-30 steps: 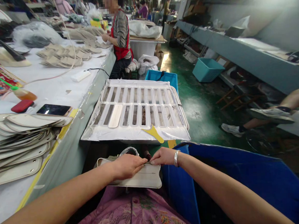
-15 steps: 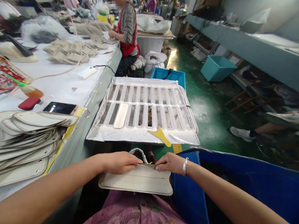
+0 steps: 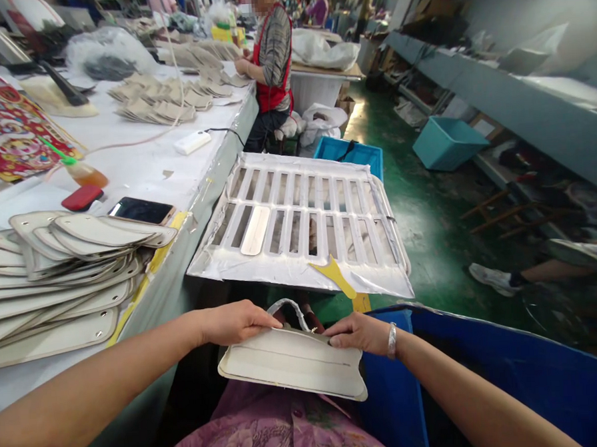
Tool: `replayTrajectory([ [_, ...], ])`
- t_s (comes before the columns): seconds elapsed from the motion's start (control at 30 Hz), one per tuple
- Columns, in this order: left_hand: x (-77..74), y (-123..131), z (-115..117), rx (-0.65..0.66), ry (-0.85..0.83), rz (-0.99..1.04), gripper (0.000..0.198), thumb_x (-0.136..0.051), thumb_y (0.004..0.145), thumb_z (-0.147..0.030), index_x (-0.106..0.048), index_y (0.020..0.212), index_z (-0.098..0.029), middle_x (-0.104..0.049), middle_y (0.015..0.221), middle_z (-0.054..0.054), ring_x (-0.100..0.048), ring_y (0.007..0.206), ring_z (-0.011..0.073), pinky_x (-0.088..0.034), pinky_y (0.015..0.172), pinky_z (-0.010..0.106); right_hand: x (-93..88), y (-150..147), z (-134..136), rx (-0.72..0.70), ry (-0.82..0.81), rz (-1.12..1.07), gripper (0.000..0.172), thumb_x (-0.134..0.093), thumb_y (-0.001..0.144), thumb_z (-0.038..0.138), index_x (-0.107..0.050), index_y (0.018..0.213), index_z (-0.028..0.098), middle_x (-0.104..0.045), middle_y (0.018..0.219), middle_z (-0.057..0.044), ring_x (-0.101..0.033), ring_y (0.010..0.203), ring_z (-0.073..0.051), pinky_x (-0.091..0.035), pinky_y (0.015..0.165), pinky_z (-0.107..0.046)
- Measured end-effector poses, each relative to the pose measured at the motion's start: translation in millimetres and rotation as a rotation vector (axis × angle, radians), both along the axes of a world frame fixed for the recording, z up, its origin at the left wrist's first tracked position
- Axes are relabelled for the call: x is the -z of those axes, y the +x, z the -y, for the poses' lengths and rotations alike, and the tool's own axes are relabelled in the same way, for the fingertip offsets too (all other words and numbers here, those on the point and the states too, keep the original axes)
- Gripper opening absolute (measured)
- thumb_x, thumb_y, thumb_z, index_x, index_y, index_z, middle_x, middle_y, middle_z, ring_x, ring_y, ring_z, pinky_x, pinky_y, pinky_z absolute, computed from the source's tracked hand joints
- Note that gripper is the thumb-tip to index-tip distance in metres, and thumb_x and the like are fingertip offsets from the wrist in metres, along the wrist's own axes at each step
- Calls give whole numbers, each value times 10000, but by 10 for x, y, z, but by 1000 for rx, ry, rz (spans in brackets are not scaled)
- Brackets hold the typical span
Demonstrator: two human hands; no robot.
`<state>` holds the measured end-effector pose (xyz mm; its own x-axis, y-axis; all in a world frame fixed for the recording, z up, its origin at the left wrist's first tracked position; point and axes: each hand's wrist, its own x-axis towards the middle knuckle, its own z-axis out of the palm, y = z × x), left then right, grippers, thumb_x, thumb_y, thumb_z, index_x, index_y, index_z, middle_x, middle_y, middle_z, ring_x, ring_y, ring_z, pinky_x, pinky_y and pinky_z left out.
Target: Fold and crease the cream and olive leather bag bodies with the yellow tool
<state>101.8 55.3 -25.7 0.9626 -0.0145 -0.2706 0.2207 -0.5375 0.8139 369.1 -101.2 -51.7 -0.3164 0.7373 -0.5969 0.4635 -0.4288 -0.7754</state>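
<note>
A cream handbag [image 3: 290, 365] with a stitched line across its face is held low against my lap. My left hand [image 3: 238, 322] grips its upper edge on the left, fingers over the rim. At the upper right, my right hand [image 3: 351, 333] pinches the same edge between thumb and fingers. A white-wrapped handle [image 3: 289, 304] loops up behind the bag between my hands. The bag's inside is hidden. Just beyond it stands a white slatted rack [image 3: 301, 267], with a cream strip [image 3: 255, 231] and a yellow Y-shaped piece [image 3: 335, 275] on it.
Stacked cream panels [image 3: 76, 275] lie on the left table, near a phone [image 3: 142, 210], a red case [image 3: 82, 198] and a bottle of amber liquid [image 3: 86, 173]. A blue bin [image 3: 485, 347] stands at my right. A co-worker in a red apron [image 3: 272, 58] sits ahead.
The view has shifted left, so the surroundings appear further right. Both hands still hold the bag's upper edge, and its front face now shows a little more.
</note>
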Motion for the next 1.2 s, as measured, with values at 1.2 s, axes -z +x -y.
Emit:
replayTrajectory([
  [1.2,-4,-525,-127,-99,73,137,297,-435,884,-182,-576,1145,-198,-627,1145,38,-566,1061,152,-402,939,227,73,-1119,-811,-236,317,-47,378,-390,886,443,-658,990,197,-642,846,-5,-559,797,-155,-412,715,-241],
])
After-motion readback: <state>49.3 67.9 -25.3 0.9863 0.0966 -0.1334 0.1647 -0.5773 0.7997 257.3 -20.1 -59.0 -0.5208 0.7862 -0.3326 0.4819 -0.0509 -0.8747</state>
